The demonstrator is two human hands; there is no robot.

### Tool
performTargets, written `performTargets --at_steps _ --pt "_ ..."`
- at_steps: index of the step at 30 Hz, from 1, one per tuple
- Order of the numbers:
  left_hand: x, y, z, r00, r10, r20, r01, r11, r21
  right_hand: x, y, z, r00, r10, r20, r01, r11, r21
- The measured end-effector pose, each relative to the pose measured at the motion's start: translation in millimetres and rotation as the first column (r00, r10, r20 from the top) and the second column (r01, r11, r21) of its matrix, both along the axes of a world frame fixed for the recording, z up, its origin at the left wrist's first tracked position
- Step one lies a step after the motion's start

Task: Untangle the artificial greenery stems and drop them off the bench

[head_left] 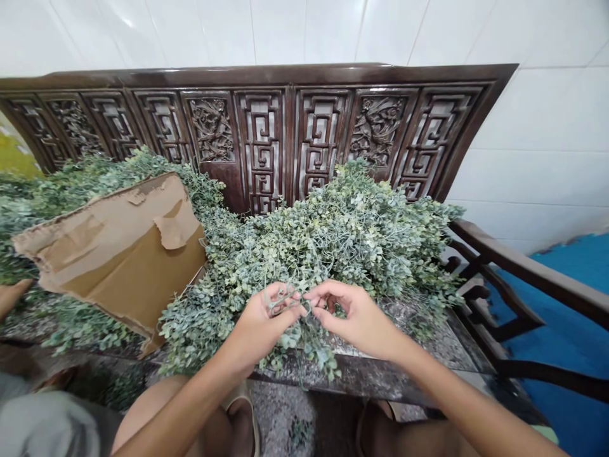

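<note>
My left hand is closed on thin green stems of leafy greenery, with loops of stem lying over its fingers. Close beside it, my right hand pinches the same stems between thumb and fingers, the fingertips of both hands almost meeting. A leafy sprig hangs below the hands over the bench edge. Just behind them rises a large heap of small-leaved, grey-green greenery, which looks artificial. Exactly where the stems cross between the fingers is too small to make out.
A torn cardboard piece stands tilted among more greenery at left. The dark wooden bench has a carved back and an armrest at right. Another person's hand shows at the left edge. Leaf bits lie on the floor.
</note>
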State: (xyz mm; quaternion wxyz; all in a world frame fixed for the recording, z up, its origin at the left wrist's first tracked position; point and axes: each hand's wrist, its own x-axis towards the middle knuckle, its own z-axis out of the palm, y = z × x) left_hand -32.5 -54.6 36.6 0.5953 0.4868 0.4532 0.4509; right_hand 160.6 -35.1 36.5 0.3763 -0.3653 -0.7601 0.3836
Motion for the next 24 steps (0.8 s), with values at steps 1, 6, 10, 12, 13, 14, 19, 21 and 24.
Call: performTargets --at_steps 1,6,10,12,13,14,19,21,24 --pt "0.0 0.4 0.4 1.0 0.013 -0.011 -0.013 1.0 -0.008 1.1 0.5 -0.1 1.0 0.004 0.003 -0.004 1.0 -0.003" --pt "-0.8 0.3 -0.3 0.998 0.018 -0.058 -0.017 1.0 0.011 3.9 2.1 -1.5 0.999 0.01 0.05 -0.012 0.999 0.032" --pt "-2.0 -0.6 -2.5 0.998 0.007 -0.055 -0.004 0.999 0.047 3.3 1.0 0.1 0.996 -0.052 0.07 0.045 0.993 0.111" --pt "-2.1 -0.8 -3.0 0.999 0.023 -0.046 -0.021 0.999 0.04 2.4 0.0 0.9 0.994 -0.081 0.07 0.069 0.984 0.166" --pt "-2.1 -0.9 -3.0 0.999 0.03 -0.035 -0.029 0.999 0.038 1.9 -0.4 1.0 0.994 -0.085 0.073 0.071 0.98 0.186" --pt "-1.9 -0.9 -3.0 0.999 0.036 -0.022 -0.035 0.999 0.04 1.4 -0.7 1.0 0.994 -0.082 0.075 0.066 0.978 0.196" --pt "-1.2 -1.2 -3.2 0.996 0.056 0.066 -0.056 0.998 -0.002 2.0 -1.2 1.3 0.994 -0.072 0.082 0.054 0.977 0.208" --pt "-0.9 -1.9 -3.0 0.988 0.089 0.125 -0.082 0.995 -0.06 3.6 -1.1 2.8 0.992 -0.082 0.092 0.057 0.968 0.244" --pt "0.0 -2.9 -0.7 0.988 0.099 0.115 -0.089 0.992 -0.086 4.9 -1.0 5.3 0.993 -0.029 0.112 -0.005 0.958 0.286"
